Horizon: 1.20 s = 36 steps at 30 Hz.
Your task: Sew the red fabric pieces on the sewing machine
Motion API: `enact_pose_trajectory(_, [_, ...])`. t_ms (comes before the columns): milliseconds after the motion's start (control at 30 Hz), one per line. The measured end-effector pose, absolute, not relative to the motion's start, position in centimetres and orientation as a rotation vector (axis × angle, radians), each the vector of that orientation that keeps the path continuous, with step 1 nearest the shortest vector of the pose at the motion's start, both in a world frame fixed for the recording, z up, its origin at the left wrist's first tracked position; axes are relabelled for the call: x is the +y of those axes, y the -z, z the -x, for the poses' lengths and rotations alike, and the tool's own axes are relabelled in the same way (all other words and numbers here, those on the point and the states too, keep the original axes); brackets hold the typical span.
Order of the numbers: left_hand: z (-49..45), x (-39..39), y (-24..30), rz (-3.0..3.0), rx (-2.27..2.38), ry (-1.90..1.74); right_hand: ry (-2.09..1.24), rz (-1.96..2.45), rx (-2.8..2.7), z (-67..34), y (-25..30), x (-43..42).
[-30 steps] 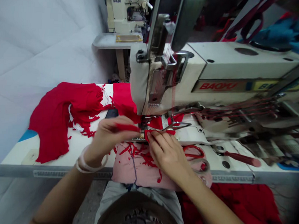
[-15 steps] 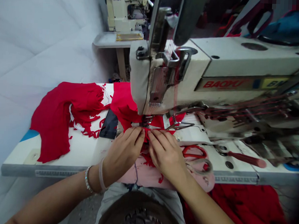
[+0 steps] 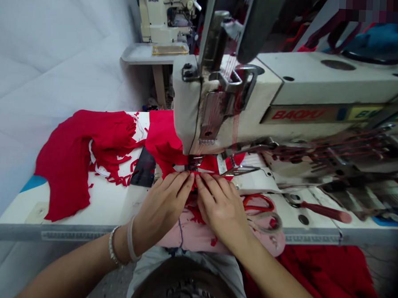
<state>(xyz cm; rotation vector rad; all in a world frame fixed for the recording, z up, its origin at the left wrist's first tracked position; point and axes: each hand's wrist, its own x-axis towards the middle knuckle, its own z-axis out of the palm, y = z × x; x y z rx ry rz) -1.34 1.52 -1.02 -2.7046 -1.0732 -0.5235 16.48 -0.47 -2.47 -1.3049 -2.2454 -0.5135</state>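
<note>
Red fabric (image 3: 166, 136) lies under the head of a white sewing machine (image 3: 184, 108), its near edge reaching the presser foot (image 3: 195, 161). My left hand (image 3: 168, 196) grips that edge just in front of the foot, fingers pressed together. Beside it, my right hand (image 3: 219, 203) pinches the same edge, with the two sets of fingertips almost touching. The cloth between the fingers is mostly covered by my hands. Red threads (image 3: 236, 115) run down the machine's front.
Another piece of red cloth (image 3: 67, 151) with frayed scraps rests on the left of the table (image 3: 115, 211). Red-handled scissors (image 3: 259, 202) lie by my right wrist, and a red-handled screwdriver (image 3: 325, 211) farther right. A second sewing machine (image 3: 159, 13) stands behind.
The view has shifted slightly. Both hands stay at the presser foot on the red fabric, with their fingertips a little closer together.
</note>
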Motion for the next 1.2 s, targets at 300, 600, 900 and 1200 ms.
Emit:
enact_pose_trajectory(300, [0.8, 1.7, 0.8, 2.687, -1.082, 0.525, 0.464, 1.249, -2.243, -16.7, 2.7, -0.1])
enact_pose_trajectory(600, [0.7, 2.0, 1.5, 2.648, -1.112, 0.545, 0.415, 1.311, -2.249, -16.5, 2.5, 0.8])
enact_pose_trajectory(900, [0.7, 2.2, 1.2, 2.654, -1.083, 0.558, 0.309, 1.265, -2.179, -16.8, 2.9, 1.6])
enact_pose_trajectory(1200, [1.2, 2.9, 1.4, 2.721, -1.045, 0.574, 0.133, 1.242, -2.156, -17.0, 2.8, 1.7])
